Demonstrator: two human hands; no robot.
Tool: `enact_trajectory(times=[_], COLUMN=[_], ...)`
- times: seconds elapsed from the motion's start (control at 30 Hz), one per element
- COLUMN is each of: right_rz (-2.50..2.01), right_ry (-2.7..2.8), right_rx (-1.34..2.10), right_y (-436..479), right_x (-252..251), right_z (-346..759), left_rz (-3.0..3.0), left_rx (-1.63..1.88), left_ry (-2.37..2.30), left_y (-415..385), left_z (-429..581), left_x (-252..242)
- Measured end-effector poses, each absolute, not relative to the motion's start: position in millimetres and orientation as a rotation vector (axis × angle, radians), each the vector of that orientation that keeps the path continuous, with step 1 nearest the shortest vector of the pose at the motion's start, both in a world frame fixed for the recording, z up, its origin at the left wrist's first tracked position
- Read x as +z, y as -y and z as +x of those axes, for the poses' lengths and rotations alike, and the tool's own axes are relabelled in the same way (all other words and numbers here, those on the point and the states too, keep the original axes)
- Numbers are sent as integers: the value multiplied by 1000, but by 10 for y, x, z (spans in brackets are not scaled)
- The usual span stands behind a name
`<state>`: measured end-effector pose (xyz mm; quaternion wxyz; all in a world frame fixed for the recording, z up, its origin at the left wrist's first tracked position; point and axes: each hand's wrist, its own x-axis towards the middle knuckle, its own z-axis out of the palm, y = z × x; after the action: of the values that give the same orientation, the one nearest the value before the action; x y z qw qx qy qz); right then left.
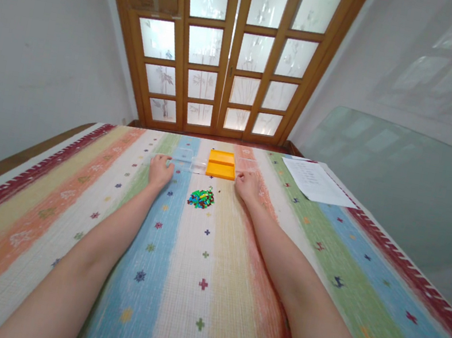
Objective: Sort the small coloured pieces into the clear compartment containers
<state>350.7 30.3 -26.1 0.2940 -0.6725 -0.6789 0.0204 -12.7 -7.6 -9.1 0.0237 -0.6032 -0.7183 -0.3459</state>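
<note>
My left hand [161, 170] is at the left end of some clear plastic trays [198, 165], its fingers curled at their edge. An orange tray [222, 165] with a ridge across its middle lies between my hands, beside the clear ones. My right hand [247, 186] rests near the orange tray's lower right corner, fingers bent; clear plastic shows just behind it. Whether either hand grips the plastic is too small to tell. Nearer to me, between my forearms, sits a small pile of green, blue, red and yellow pieces [201, 198].
A striped cloth [184, 278] covers the table. White printed sheets [317, 181] lie at the far right. Beyond the far edge stand wooden doors with glass panes [210, 45]. A glass sheet [402, 182] leans on the right wall.
</note>
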Motion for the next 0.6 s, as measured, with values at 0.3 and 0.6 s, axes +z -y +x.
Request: enact_trajectory(times=[0.3, 0.6], right_rz=[-1646, -1485], right_ry=[1709, 1683], right_rx=[-77, -141], right_y=[-337, -274], right_x=[-309, -240], right_z=[3493, 3452], left_rz=[-2165, -2259], left_rx=[-505, -643], left_ry=[2080, 2196], left_y=[-97, 87], left_z=[-982, -1499], left_x=[199, 54])
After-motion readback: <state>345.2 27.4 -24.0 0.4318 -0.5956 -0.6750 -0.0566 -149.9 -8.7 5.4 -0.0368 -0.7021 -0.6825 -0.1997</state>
